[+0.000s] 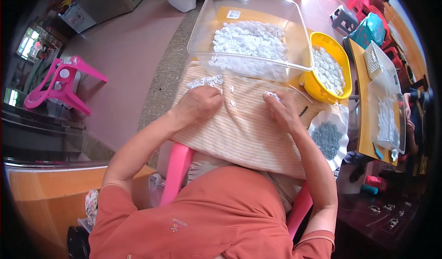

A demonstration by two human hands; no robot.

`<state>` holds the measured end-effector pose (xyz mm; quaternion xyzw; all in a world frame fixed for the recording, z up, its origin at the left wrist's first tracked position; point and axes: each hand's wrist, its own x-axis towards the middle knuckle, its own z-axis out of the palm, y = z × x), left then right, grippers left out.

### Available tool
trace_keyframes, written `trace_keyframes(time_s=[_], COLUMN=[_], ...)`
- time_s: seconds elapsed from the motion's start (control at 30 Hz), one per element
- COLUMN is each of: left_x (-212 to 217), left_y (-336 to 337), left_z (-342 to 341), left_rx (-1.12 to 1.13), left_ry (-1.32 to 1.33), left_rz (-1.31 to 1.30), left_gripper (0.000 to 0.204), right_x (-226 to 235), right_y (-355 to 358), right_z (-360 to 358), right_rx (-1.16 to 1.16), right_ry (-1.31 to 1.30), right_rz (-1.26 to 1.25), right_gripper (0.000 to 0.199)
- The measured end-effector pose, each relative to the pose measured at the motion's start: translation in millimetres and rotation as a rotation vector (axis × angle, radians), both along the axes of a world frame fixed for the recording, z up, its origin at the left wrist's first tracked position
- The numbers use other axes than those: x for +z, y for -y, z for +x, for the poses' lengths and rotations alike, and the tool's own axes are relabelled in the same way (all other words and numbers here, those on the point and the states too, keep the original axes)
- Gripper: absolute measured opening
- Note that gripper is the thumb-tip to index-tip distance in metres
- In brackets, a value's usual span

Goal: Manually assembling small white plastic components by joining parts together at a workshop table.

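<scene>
Pink plastic, an overturned stool [60, 81], lies on the floor far left. On the striped cloth [248, 134] covering the tabletop, the left hand [200, 103] curls closed over loose small white plastic rings [206, 81]. A few lie between the hands. The right hand [282, 109] pinches some at its fingertips. Beyond sit a clear bin [251, 33], a yellow basin [328, 65], and a white dish of grey parts [328, 137]. Best, I judge, to keep pieces flat and hands close together.
</scene>
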<state>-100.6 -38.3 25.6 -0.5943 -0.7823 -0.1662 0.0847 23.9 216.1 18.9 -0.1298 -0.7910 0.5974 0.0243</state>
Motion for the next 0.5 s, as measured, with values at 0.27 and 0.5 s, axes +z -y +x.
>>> trace_keyframes(time_s=[0.27, 0.5], left_x=[-2.9, -2.8], left_y=[-6.8, -13.3], left_z=[-15.9, -13.0], left_rx=[0.162, 0.216], left_ry=[0.084, 0.100], left_rz=[0.079, 0.014], left_gripper=[0.044, 0.047], right_x=[-3.9, -0.8], right_y=[0.0, 1.6], right_z=[-4.3, -4.5], right_rx=[-0.009, 0.002], right_ry=[-0.022, -0.052], right_rz=[0.071, 0.090], right_gripper=[0.033, 0.033])
